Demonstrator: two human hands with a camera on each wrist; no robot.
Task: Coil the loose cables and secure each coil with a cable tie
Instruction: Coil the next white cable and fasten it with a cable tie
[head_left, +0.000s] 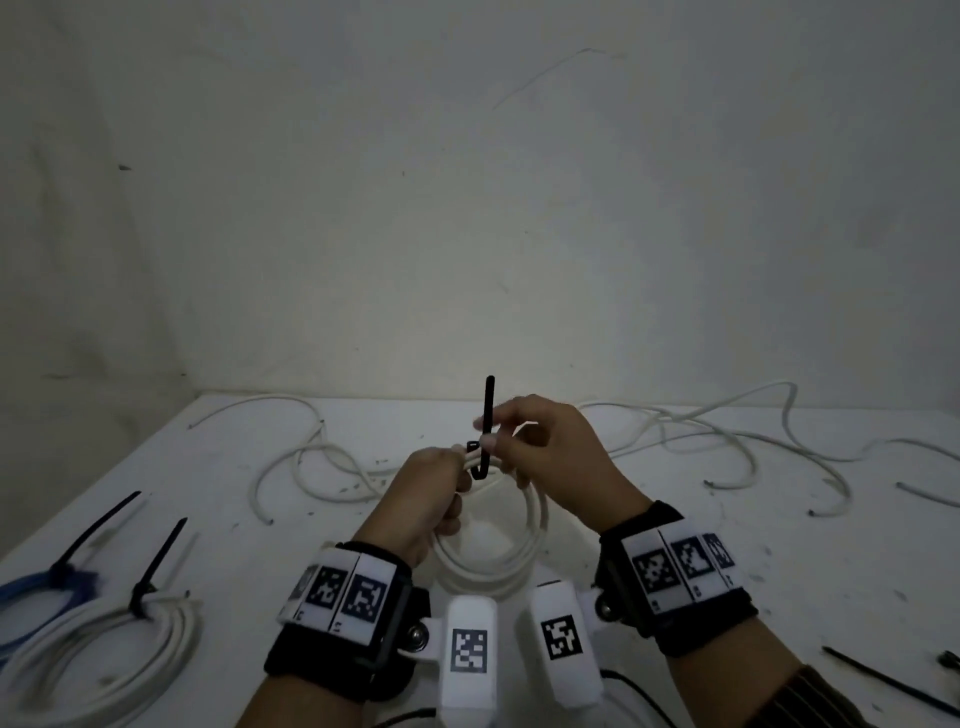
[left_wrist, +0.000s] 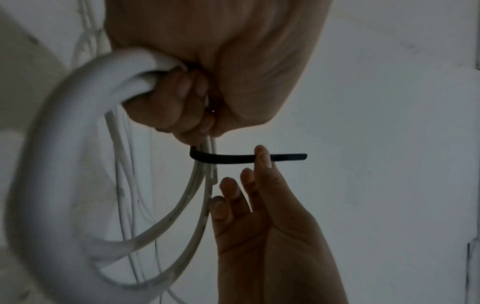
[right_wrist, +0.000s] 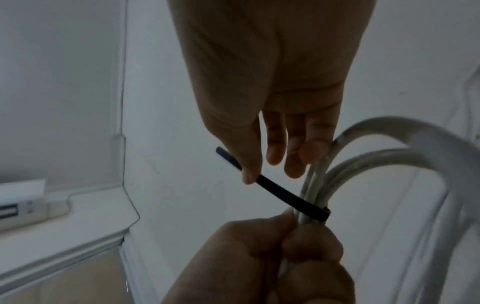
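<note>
Left hand (head_left: 434, 493) clenches the white coil (head_left: 514, 551) above the worktop (head_left: 727, 561), right hand (head_left: 550, 452) pinches the black cable tie (head_left: 488, 415) tail; cable looks light, springy, tie stiff, probably already threaded.

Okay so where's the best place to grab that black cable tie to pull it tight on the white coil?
Judging by its pose, grip the black cable tie on the free tail standing above the white coil, pinching from the right, where the right hand holds it; the left hand blocks the other side.
</note>
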